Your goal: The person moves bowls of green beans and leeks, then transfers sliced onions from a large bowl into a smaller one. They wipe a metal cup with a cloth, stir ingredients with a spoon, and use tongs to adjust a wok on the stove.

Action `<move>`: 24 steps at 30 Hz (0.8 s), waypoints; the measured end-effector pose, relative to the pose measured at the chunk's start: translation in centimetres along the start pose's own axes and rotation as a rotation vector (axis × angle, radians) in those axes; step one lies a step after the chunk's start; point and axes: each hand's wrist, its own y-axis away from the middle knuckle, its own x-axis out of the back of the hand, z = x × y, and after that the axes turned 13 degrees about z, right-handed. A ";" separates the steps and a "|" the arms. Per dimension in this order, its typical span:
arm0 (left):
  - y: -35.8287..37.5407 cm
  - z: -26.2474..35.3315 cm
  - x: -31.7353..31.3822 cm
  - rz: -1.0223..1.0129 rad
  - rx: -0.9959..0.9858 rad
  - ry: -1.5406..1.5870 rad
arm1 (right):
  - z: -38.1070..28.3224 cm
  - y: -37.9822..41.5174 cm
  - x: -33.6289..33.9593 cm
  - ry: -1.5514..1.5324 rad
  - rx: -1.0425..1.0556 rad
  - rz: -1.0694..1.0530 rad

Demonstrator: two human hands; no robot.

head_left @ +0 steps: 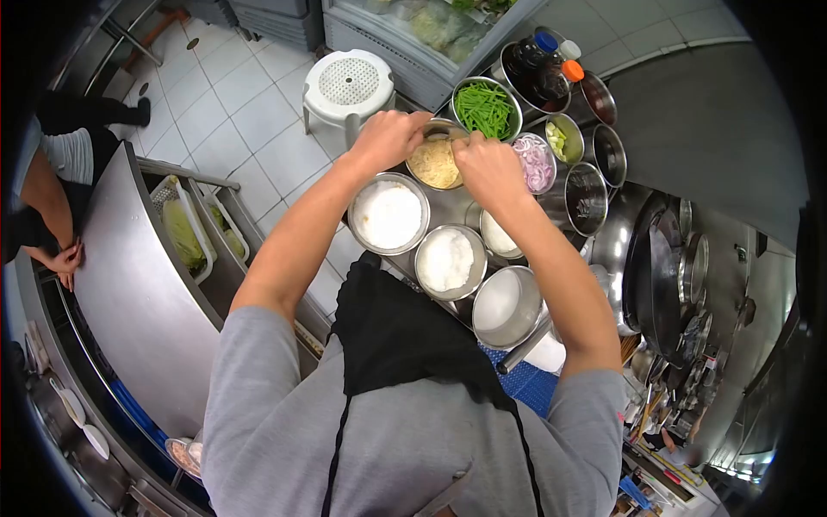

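A metal bowl of yellowish, crumbly food (436, 164) sits between my two hands. On its left side is my left hand (389, 140), fingers bent at the rim, with a metal handle or blade beside the wrist. At the right side, my right hand (491, 170) has its fingers curled down over the rim. Both hands appear to grip this bowl. Just behind it stands a bowl of cut green vegetables (484, 109). Sliced purple onions (534, 164) fill a container right of my right hand. Closer to me are bowls of white powder (388, 214) and more white powder (448, 260).
A steel pot (506, 306) with a dark handle stands near my apron. Bottles with coloured caps (572, 71) are at the back right. A white stool (348, 79) stands beyond the counter. Left, a person's hands (65, 261) rest by a steel worktop (155, 302). A large wok (663, 267) is right.
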 end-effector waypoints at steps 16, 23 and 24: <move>0.5 0.6 -0.6 0.072 0.073 0.071 | -0.6 -0.4 -0.6 -0.494 -0.670 -0.430; 0.3 1.6 0.8 -0.020 0.211 0.101 | -1.4 2.8 4.0 -0.292 -0.516 0.032; 0.3 1.6 0.9 -0.026 0.221 0.104 | -1.7 3.6 3.7 -0.269 -0.495 0.072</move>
